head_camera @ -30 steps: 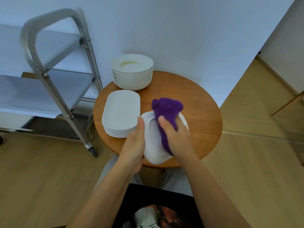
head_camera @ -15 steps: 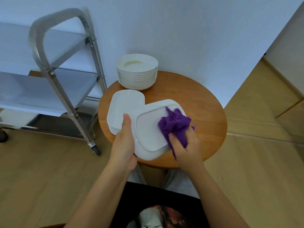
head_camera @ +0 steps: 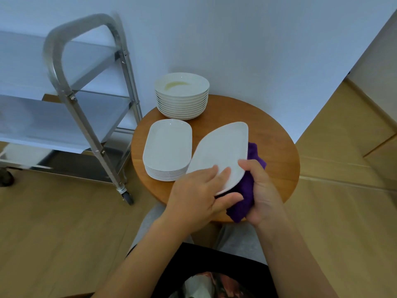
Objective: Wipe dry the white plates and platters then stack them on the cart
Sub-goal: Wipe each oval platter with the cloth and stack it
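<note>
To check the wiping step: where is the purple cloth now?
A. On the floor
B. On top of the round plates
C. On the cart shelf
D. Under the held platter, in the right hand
D: the purple cloth is bunched in the right hand beneath the tilted platter.

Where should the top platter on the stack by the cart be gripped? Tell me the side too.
Grip the top platter by its near short end, coming from the person's side. Its raised rim overhangs the stack there, the end is bare, and the held platter crowds its right long edge while the round plates stand behind it.
</note>
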The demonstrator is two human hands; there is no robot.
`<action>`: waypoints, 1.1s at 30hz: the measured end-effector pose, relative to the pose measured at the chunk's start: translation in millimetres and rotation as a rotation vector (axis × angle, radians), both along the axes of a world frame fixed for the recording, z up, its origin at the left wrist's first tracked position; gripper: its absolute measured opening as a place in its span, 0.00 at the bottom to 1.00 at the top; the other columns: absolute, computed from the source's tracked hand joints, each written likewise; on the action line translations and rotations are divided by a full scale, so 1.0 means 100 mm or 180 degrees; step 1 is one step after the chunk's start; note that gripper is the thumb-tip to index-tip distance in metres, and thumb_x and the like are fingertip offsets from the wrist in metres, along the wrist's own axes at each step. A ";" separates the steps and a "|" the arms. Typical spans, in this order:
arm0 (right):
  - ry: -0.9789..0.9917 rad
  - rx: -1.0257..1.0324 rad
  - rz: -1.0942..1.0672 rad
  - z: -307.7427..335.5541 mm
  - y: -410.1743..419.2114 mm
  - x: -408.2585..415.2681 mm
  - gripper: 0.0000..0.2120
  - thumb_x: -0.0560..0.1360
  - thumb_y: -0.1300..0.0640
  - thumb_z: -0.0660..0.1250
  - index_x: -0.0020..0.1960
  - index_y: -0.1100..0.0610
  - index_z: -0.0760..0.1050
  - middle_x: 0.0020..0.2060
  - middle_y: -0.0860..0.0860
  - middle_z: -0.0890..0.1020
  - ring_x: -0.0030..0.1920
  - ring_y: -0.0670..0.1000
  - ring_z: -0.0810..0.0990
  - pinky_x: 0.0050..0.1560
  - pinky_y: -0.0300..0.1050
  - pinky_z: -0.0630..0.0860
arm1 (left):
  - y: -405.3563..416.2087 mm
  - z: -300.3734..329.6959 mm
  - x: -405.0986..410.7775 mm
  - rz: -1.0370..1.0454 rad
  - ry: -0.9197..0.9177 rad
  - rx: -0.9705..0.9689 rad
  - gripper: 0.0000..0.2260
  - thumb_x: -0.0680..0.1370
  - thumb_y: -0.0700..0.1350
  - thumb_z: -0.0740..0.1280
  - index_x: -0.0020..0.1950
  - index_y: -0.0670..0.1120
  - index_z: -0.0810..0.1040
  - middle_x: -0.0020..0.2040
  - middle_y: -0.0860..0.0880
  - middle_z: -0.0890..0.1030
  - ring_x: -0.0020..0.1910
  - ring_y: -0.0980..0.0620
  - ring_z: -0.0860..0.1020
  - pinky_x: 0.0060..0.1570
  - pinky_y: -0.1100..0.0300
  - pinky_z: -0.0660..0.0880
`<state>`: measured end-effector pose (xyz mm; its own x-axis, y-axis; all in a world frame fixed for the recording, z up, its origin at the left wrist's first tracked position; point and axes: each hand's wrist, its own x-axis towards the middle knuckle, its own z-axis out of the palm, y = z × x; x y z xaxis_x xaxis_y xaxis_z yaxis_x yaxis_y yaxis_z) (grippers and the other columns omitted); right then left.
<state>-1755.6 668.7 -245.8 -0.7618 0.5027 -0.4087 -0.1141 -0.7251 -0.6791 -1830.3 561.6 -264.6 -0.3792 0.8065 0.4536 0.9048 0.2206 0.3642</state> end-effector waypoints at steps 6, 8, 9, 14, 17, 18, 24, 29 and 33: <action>0.0111 -0.0338 -0.0158 -0.16 0.06 -0.05 0.12 0.71 0.65 0.61 0.53 0.56 0.75 0.41 0.54 0.86 0.39 0.55 0.85 0.41 0.52 0.82 | -0.05 -0.11 -0.17 0.1329 -0.1627 0.0332 0.25 0.79 0.59 0.56 0.73 0.51 0.64 0.71 0.55 0.65 0.71 0.54 0.61 0.70 0.54 0.55; 0.0071 -0.0248 -0.0148 -0.19 0.07 -0.08 0.11 0.72 0.67 0.60 0.51 0.56 0.75 0.40 0.53 0.86 0.38 0.53 0.85 0.38 0.49 0.82 | -0.08 -0.13 -0.32 0.1772 -0.2439 0.0157 0.19 0.80 0.54 0.59 0.69 0.50 0.68 0.59 0.52 0.77 0.55 0.58 0.74 0.59 0.52 0.72; 0.0031 -0.0200 -0.0124 -0.20 0.08 -0.10 0.11 0.72 0.67 0.60 0.50 0.57 0.76 0.40 0.53 0.86 0.38 0.53 0.85 0.36 0.48 0.82 | -0.09 -0.16 -0.39 0.1788 -0.2737 0.0092 0.12 0.80 0.51 0.60 0.59 0.47 0.74 0.45 0.53 0.81 0.42 0.62 0.77 0.50 0.53 0.77; -0.0530 0.0337 0.0102 -0.27 0.10 -0.24 0.11 0.71 0.66 0.68 0.53 0.59 0.77 0.43 0.56 0.85 0.40 0.55 0.85 0.37 0.47 0.81 | -0.15 -0.31 -0.63 0.2028 -0.2978 0.0507 0.11 0.81 0.44 0.58 0.39 0.43 0.72 0.21 0.51 0.74 0.18 0.61 0.72 0.25 0.62 0.70; -0.0775 0.0627 0.0052 -0.30 0.11 -0.30 0.11 0.70 0.61 0.72 0.52 0.58 0.77 0.40 0.57 0.85 0.36 0.55 0.84 0.32 0.45 0.79 | -0.18 -0.40 -0.76 0.2278 -0.3016 0.0801 0.09 0.81 0.44 0.56 0.44 0.44 0.72 0.26 0.49 0.77 0.19 0.61 0.73 0.26 0.63 0.70; -0.0908 0.0751 0.0047 -0.30 0.12 -0.32 0.12 0.70 0.59 0.72 0.52 0.57 0.76 0.39 0.57 0.84 0.35 0.55 0.83 0.30 0.45 0.78 | -0.20 -0.44 -0.81 0.2324 -0.2967 0.0845 0.09 0.81 0.44 0.56 0.44 0.45 0.72 0.27 0.49 0.77 0.20 0.61 0.74 0.27 0.64 0.70; -0.1239 0.1054 0.0276 -0.31 0.18 -0.41 0.16 0.72 0.49 0.71 0.56 0.55 0.74 0.47 0.58 0.82 0.45 0.58 0.83 0.33 0.45 0.79 | -0.20 -0.67 -1.05 0.2602 -0.2795 0.0833 0.08 0.82 0.46 0.55 0.47 0.45 0.71 0.34 0.47 0.78 0.26 0.56 0.75 0.26 0.67 0.69; -0.1359 0.1109 0.0345 -0.37 0.21 -0.47 0.11 0.72 0.52 0.71 0.51 0.53 0.74 0.44 0.57 0.82 0.39 0.56 0.82 0.28 0.42 0.77 | -0.17 -0.81 -1.19 0.2637 -0.2712 0.0625 0.09 0.82 0.47 0.55 0.54 0.43 0.70 0.44 0.45 0.79 0.34 0.53 0.79 0.30 0.62 0.75; -0.1366 0.1142 0.0369 -0.45 0.22 -0.53 0.13 0.71 0.53 0.71 0.53 0.54 0.74 0.44 0.58 0.83 0.39 0.56 0.82 0.28 0.41 0.76 | -0.17 -0.83 -1.29 0.2426 -0.2290 0.0177 0.14 0.82 0.46 0.55 0.67 0.44 0.67 0.59 0.45 0.77 0.55 0.45 0.78 0.45 0.58 0.75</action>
<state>-1808.7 690.6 -290.7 -0.6236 0.5901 -0.5127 0.2928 -0.4318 -0.8531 -1959.5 544.7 -347.8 -0.9728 0.2258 -0.0512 0.0995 0.6073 0.7882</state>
